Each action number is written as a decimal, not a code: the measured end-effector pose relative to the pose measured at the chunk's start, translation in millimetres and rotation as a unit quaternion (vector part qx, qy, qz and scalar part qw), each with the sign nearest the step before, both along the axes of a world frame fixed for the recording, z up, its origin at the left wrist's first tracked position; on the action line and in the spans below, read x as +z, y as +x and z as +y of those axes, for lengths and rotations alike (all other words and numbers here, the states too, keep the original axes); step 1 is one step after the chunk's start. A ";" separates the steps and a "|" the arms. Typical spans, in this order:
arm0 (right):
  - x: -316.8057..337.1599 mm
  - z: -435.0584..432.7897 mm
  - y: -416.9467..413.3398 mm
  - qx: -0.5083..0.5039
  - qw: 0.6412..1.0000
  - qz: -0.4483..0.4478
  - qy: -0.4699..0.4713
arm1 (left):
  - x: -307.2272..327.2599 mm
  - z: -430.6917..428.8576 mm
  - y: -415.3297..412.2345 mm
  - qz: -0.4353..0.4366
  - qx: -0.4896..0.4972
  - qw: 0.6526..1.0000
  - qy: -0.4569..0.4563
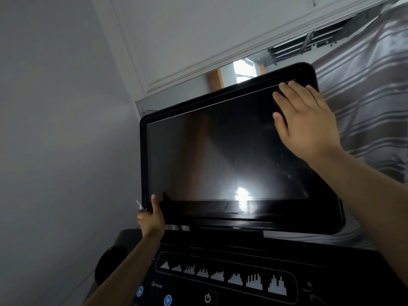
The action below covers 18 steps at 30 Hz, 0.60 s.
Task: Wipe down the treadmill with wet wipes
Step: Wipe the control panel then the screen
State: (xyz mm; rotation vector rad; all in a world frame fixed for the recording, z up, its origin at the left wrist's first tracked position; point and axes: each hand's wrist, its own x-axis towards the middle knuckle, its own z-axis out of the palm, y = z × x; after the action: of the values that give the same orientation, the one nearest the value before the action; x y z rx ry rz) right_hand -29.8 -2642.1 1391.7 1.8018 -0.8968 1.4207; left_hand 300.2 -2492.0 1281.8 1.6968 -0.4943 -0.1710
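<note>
The right hand (306,120) lies flat, fingers straight, on the treadmill screen (220,155) at its 2 o'clock corner; no wipe shows beneath it. The left hand (152,219) grips the 7 o'clock corner, thumb in front, fingers hidden behind. A white scrap (138,204) beside it may be the wipe. The glossy panel looks rigid, slick and scratchable, so it is best braced by the bezel.

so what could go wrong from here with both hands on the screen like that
1. The right hand lies flat on the screen at its upper right; no wipe shows under it, so bare skin may smear the glass.
2. The left hand grips the lower left corner; a hard push up top might tilt the screen on its mount.
3. The left forearm passes close to the blue arrow buttons and might press one.
</note>
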 end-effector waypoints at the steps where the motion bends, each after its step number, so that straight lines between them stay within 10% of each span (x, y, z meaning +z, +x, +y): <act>1: 0.0 -0.1 0.0 0.000 1.000 0.000 0.000 | 1.9 -0.2 -3.3 0.044 -0.004 0.999 -0.025; 8: 0.9 2.4 -0.2 0.005 1.000 0.002 0.007 | 4.1 0.4 -16.5 0.280 -0.104 0.951 -0.076; 18: 0.0 3.4 -1.2 0.000 1.000 0.011 0.013 | 1.2 14.2 -58.5 0.313 -0.220 0.917 -0.112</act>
State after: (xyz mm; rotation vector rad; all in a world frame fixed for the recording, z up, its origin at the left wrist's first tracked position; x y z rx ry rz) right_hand -31.0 -2638.7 1391.7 1.8336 -0.9075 1.3923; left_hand 241.7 -2477.7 1283.0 1.1930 -0.3816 -0.9212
